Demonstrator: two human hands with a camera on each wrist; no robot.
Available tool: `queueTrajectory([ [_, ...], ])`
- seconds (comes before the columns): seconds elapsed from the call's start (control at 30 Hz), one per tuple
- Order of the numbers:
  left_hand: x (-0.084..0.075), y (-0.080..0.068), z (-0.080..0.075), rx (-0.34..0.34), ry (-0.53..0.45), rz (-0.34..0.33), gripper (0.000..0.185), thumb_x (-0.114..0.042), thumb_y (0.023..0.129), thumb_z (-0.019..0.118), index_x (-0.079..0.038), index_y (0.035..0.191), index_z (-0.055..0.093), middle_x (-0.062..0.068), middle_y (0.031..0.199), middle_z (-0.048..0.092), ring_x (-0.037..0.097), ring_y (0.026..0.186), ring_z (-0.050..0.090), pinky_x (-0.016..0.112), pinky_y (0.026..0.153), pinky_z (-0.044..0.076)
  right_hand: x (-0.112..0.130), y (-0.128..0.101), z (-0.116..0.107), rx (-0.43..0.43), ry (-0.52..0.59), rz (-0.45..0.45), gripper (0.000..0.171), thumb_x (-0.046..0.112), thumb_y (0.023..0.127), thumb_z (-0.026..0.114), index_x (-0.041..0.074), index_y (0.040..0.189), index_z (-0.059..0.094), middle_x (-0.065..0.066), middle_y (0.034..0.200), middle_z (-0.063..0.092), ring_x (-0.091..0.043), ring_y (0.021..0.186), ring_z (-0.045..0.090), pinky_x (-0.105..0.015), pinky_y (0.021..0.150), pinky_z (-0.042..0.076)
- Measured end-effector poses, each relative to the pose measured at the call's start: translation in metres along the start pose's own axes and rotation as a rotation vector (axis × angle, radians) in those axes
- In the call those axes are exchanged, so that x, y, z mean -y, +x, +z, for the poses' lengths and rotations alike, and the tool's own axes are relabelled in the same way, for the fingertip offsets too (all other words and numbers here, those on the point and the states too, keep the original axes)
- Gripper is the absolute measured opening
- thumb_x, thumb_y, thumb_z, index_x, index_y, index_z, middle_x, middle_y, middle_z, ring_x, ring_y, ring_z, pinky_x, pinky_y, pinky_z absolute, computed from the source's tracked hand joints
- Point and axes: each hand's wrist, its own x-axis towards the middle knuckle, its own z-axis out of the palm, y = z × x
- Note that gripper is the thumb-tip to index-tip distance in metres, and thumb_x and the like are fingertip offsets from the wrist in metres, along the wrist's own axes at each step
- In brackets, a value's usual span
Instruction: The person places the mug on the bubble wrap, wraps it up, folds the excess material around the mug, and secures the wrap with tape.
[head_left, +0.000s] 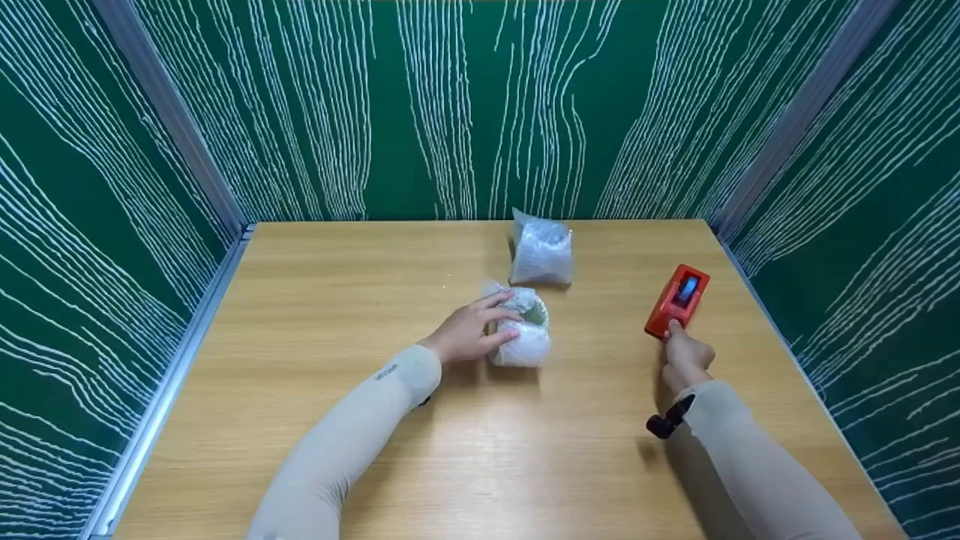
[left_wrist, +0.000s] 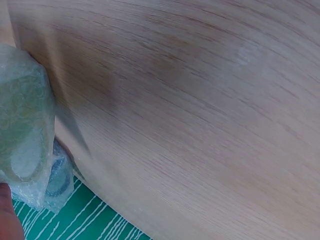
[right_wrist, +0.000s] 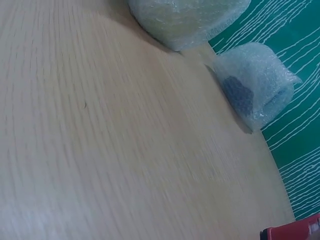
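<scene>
Head view: the left hand (head_left: 466, 332) grips the near bubble-wrap bundle (head_left: 523, 327) at the centre of the counter (head_left: 315, 315). A second bundle (head_left: 541, 250) lies at 12 o'clock from it. The right hand (head_left: 684, 358) holds the red device (head_left: 677, 300) at 3 o'clock.

Left wrist view: the near bubble-wrap bundle (left_wrist: 22, 135) sits at the left edge.

Right wrist view: both bundles appear at 1 o'clock, with nothing between them.

Left hand (head_left: 469, 330) cupped, right hand (head_left: 684, 358) seemingly curled

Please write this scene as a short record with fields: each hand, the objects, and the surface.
Left hand: grips the near bubble-wrapped bundle, fingers curled around it
Right hand: fingers curled, fingertip touches the near end of the red rectangular device
Second bubble-wrapped bundle: at the far edge, untouched
Surface: light wooden table
Surround: green walls with white lines
</scene>
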Motion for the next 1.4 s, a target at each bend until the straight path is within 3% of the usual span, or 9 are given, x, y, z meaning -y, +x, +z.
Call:
queueTrajectory([
  [0.23, 0.0, 0.0, -0.001, 0.0, 0.006, 0.001, 0.046, -0.045, 0.109, 0.063, -0.017, 0.144, 0.072, 0.007, 0.175, 0.04, 0.033, 0.163, 0.038, 0.051, 0.134, 0.034, 0.007, 0.006, -0.001, 0.031, -0.059, 0.025, 0.021, 0.042, 0.108, 0.064, 0.023, 0.116, 0.06, 0.012, 0.115, 0.058, -0.01, 0.13, 0.044, -0.026, 0.127, 0.032],
  [0.33, 0.001, -0.001, 0.0, 0.003, 0.003, -0.012, 0.046, -0.046, 0.109, 0.063, -0.018, 0.144, 0.071, 0.006, 0.176, 0.039, 0.033, 0.163, 0.037, 0.051, 0.134, 0.033, 0.013, 0.006, -0.003, 0.072, -0.075, 0.044, 0.036, 0.04, 0.109, 0.064, 0.021, 0.138, 0.057, 0.01, 0.126, 0.058, -0.012, 0.127, 0.045, -0.027, 0.116, 0.041],
  [0.5, 0.003, -0.001, 0.0, -0.002, 0.005, -0.016, 0.045, -0.046, 0.109, 0.063, -0.018, 0.143, 0.072, 0.006, 0.176, 0.039, 0.033, 0.163, 0.038, 0.051, 0.134, 0.032, 0.022, 0.005, -0.009, 0.137, -0.118, 0.059, 0.04, 0.037, 0.109, 0.064, 0.02, 0.143, 0.053, 0.007, 0.122, 0.051, -0.012, 0.115, 0.046, -0.027, 0.092, 0.042],
  [0.7, 0.003, -0.002, -0.001, -0.002, 0.01, -0.021, 0.045, -0.047, 0.109, 0.063, -0.018, 0.143, 0.072, 0.005, 0.177, 0.038, 0.033, 0.163, 0.037, 0.053, 0.134, 0.032, 0.025, 0.006, -0.009, 0.175, -0.171, 0.035, 0.064, 0.031, 0.108, 0.067, 0.014, 0.164, 0.041, 0.004, 0.13, 0.055, -0.012, 0.119, 0.049, -0.025, 0.095, 0.046],
  [0.8, 0.002, -0.003, 0.0, 0.004, 0.001, -0.037, 0.046, -0.049, 0.109, 0.062, -0.02, 0.143, 0.072, 0.003, 0.177, 0.037, 0.032, 0.164, 0.036, 0.053, 0.134, 0.032, 0.016, 0.005, -0.009, 0.222, -0.249, 0.016, 0.059, 0.029, 0.108, 0.067, 0.014, 0.16, 0.046, 0.002, 0.132, 0.057, -0.014, 0.117, 0.054, -0.025, 0.093, 0.05],
  [0.93, 0.001, -0.003, 0.004, 0.021, -0.005, -0.034, 0.047, -0.051, 0.109, 0.061, -0.02, 0.144, 0.072, 0.002, 0.178, 0.037, 0.031, 0.164, 0.035, 0.052, 0.134, 0.032, 0.001, -0.001, 0.0, 0.287, -0.328, 0.0, 0.028, 0.033, 0.107, 0.068, 0.018, 0.13, 0.062, 0.006, 0.101, 0.063, -0.012, 0.092, 0.059, -0.025, 0.08, 0.052],
  [1.03, 0.0, -0.002, 0.005, 0.019, -0.003, -0.014, 0.048, -0.052, 0.109, 0.06, -0.02, 0.144, 0.072, 0.002, 0.177, 0.038, 0.031, 0.164, 0.037, 0.051, 0.134, 0.034, 0.0, -0.01, 0.013, 0.315, -0.309, -0.026, 0.021, 0.036, 0.107, 0.069, 0.017, 0.114, 0.066, 0.009, 0.072, 0.055, -0.009, 0.067, 0.052, -0.026, 0.067, 0.047],
  [1.3, 0.001, -0.001, 0.001, 0.012, -0.014, -0.025, 0.05, -0.051, 0.109, 0.061, -0.025, 0.151, 0.066, 0.002, 0.177, 0.038, 0.031, 0.164, 0.036, 0.052, 0.134, 0.033, 0.021, -0.038, 0.037, 0.461, -0.339, -0.086, 0.047, 0.042, 0.11, 0.063, 0.011, 0.145, 0.063, 0.01, 0.059, 0.039, -0.008, 0.055, 0.035, -0.026, 0.053, 0.034],
  [1.4, 0.002, -0.001, -0.001, 0.013, -0.014, -0.03, 0.054, -0.051, 0.109, 0.061, -0.027, 0.158, 0.058, 0.002, 0.178, 0.037, 0.029, 0.165, 0.034, 0.051, 0.135, 0.031, 0.026, -0.047, 0.045, 0.513, -0.304, -0.095, 0.043, 0.041, 0.111, 0.063, 0.01, 0.141, 0.064, 0.01, 0.058, 0.039, -0.008, 0.053, 0.033, -0.026, 0.05, 0.031],
])
